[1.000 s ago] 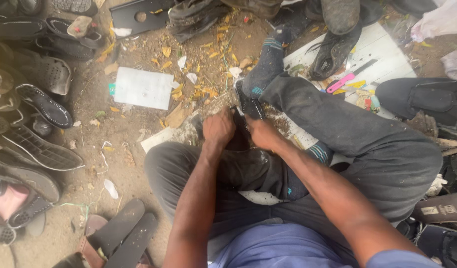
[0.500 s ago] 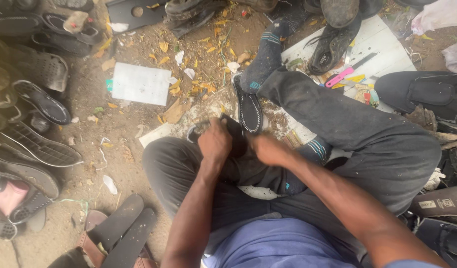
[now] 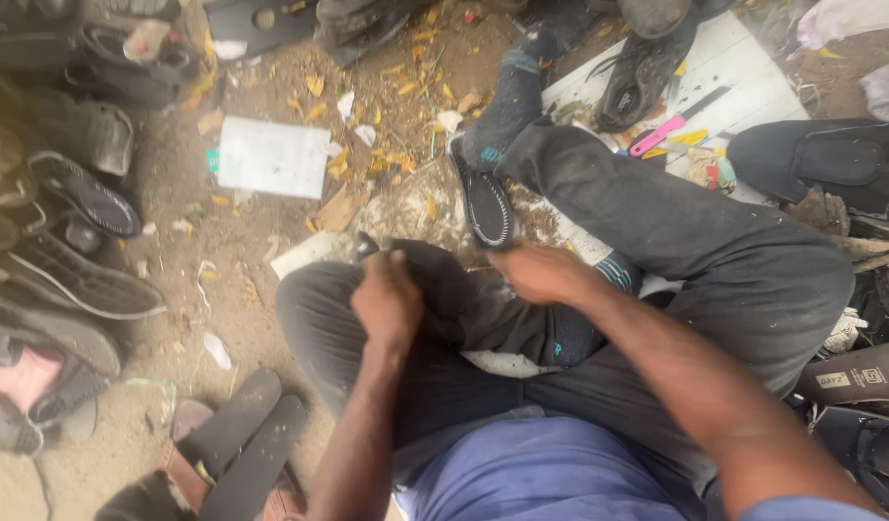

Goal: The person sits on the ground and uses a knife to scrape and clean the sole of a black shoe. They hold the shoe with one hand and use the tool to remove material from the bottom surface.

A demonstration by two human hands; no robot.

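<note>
Hands first: 2 of them, both closed down over 1 dark black shoe (image 3: pixel 435 275) resting on the person's lap between the bent knees. Left hand (image 3: pixel 388 301) is curled into a tight fist gripping the shoe's near edge. Right hand (image 3: pixel 539 273) is folded over, fingers closed, pressing at the shoe's right side; what it pinches I cannot tell. Just beyond lies 1 black slip-on shoe sole-up (image 3: pixel 485 200) on the dirt. Farther out, 1 white rectangular sheet (image 3: pixel 274 157), 1 pink-handled tool (image 3: pixel 657 135) on a white board (image 3: pixel 744 87), and 2 dark flat sandals (image 3: pixel 242 449) near the left knee.
</note>
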